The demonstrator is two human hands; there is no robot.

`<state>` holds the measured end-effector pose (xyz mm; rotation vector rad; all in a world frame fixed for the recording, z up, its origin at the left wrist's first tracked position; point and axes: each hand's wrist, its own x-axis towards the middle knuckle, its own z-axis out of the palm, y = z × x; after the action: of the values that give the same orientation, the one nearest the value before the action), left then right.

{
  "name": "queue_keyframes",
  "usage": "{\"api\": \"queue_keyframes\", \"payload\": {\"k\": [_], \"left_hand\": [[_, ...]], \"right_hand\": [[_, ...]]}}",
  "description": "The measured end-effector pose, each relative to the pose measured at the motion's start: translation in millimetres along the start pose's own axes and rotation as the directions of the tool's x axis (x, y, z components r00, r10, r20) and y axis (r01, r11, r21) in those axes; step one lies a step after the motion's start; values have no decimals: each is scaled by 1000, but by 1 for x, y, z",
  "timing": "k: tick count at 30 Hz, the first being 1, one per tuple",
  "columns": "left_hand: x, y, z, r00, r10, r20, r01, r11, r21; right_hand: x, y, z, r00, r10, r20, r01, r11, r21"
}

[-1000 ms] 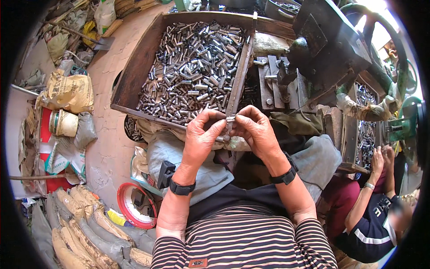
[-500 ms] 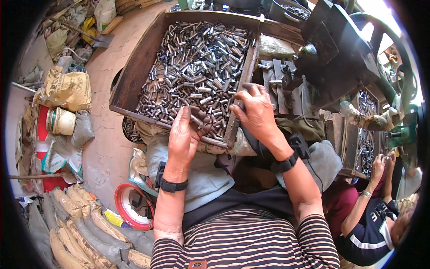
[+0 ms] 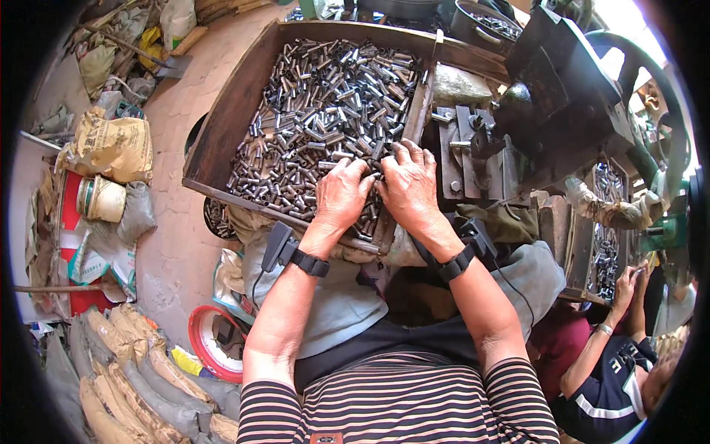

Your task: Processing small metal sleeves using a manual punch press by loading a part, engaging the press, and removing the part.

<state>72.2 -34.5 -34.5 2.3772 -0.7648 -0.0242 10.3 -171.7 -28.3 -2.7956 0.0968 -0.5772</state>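
I have the left grip (image 3: 342, 194) and the right grip (image 3: 409, 185) side by side, backs up, fingers bent down at the near right corner of the filled part of a wooden tray (image 3: 240, 111); whether either has closed on a piece I cannot tell from here. Under the fingertips and spreading away ahead and to the left lie the metal tubes (image 3: 318, 137), short and hollow, some bright silver, others dull grey or brownish, heaped loosely at all angles. Half a second ago my left grip was turned palm inward with its fingers cupped, and the right stood apart from it by the tray's side wall; now the left has rolled over and the two nearly meet. My own knuckles hide the fingertips and any tubes directly beneath. Right of the grip, a dark machine (image 3: 569, 81) looms beside metal blocks (image 3: 449, 170), its inner parts too shadowed to make out. Farther right, another person (image 3: 606, 377) is partly cut off by the lens's black border.
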Motion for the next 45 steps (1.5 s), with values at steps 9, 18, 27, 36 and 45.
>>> {"api": "queue_keyframes", "payload": {"k": [9,18,27,36,45], "left_hand": [[-23,8,-35,916,-302,264,373,398,-838],[-64,28,-35,939,-201,278,287,16,-958],[-71,31,-33,938,-223,264,272,2,-962],[-72,38,-36,961,-231,150,211,263,-941],[-81,26,-45,967,-111,229,254,348,-902]], "right_hand": [[-28,10,-34,910,323,260,-382,408,829],[-44,-11,-48,870,286,401,-357,-195,913],[-55,-15,-50,836,288,468,-346,-386,855],[-61,-14,-46,828,248,502,-366,-439,821],[-67,0,-49,818,54,572,-502,-416,758]]}}
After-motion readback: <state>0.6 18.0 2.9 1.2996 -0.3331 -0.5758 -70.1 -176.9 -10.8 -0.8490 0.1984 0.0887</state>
